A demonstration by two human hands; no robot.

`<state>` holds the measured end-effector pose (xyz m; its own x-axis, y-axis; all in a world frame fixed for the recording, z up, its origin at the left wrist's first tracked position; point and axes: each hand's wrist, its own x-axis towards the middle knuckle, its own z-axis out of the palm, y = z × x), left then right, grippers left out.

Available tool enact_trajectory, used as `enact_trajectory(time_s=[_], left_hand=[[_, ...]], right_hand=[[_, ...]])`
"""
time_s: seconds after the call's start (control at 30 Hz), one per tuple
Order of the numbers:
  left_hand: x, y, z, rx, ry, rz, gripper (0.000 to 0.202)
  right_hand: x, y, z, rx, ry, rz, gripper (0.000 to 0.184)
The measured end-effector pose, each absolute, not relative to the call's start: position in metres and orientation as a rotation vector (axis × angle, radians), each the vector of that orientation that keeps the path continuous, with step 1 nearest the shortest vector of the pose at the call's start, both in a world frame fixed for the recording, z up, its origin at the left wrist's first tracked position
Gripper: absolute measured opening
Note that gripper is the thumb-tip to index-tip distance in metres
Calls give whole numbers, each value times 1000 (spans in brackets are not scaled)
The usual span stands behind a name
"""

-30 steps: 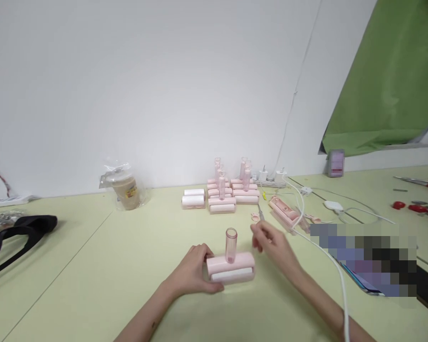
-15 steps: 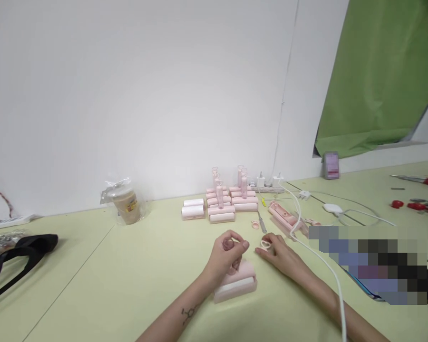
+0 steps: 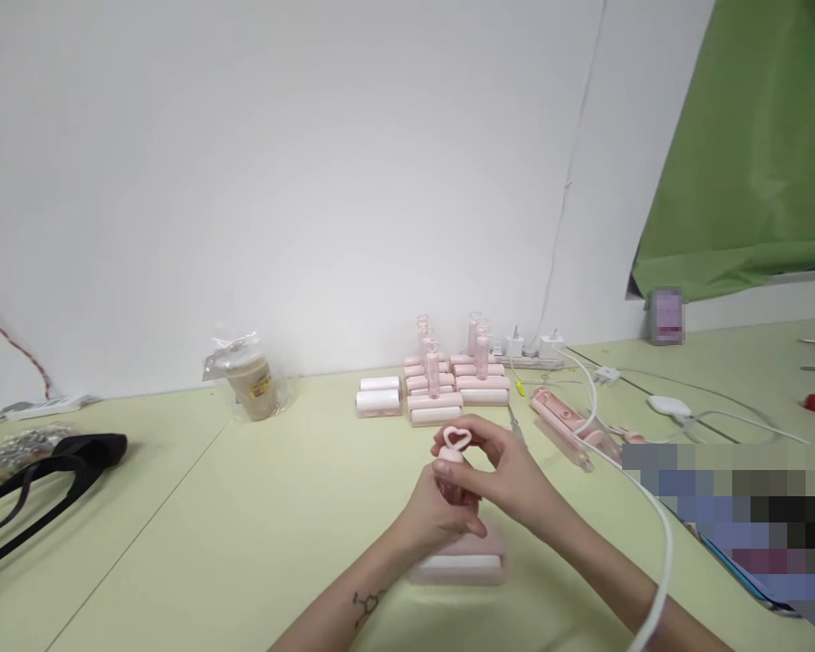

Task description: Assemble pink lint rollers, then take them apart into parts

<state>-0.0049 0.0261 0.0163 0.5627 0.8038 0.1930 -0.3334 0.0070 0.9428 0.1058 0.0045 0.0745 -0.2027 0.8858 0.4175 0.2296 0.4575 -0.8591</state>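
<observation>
A pink lint roller with a white roll (image 3: 463, 569) lies near the front of the table, its see-through pink handle (image 3: 452, 493) standing upright. My left hand (image 3: 425, 512) is wrapped round this handle. On the handle's top sits a pale pink heart-shaped loop cap (image 3: 457, 440). My right hand (image 3: 512, 466) grips the cap between thumb and fingers from the right. Behind my hands stand several similar lint rollers (image 3: 435, 409), their handles upright with heart loops on top.
White rolls (image 3: 378, 403) lie left of the finished-looking rollers. To the right are a pink roller part (image 3: 560, 424), a screwdriver (image 3: 515, 426), a white cable (image 3: 658, 516) crossing near my right arm, and a power strip (image 3: 530, 361). A bagged cup (image 3: 251, 385) and black straps (image 3: 54, 480) are at left.
My right hand has moved left from the table, bringing the heart-shaped cap onto the top of the handle. My left hand still holds the handle. The view has turned slightly left.
</observation>
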Motion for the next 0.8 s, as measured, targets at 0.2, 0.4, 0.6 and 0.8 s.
enact_trajectory(time_s=[0.2, 0.4, 0.6, 0.8], left_hand=[[-3, 26, 6, 1254, 373, 1008, 65], [-1, 24, 7, 1205, 321, 1055, 68], [2, 14, 13, 1094, 425, 1159, 58], [7, 7, 15, 948, 596, 1151, 56]], right_hand=[[105, -2, 68, -1095, -1814, 672, 20], [108, -4, 69, -1018, -1894, 608, 14], [100, -5, 56, -936, -1816, 731, 18], [84, -8, 35, -692, -1569, 820, 17]])
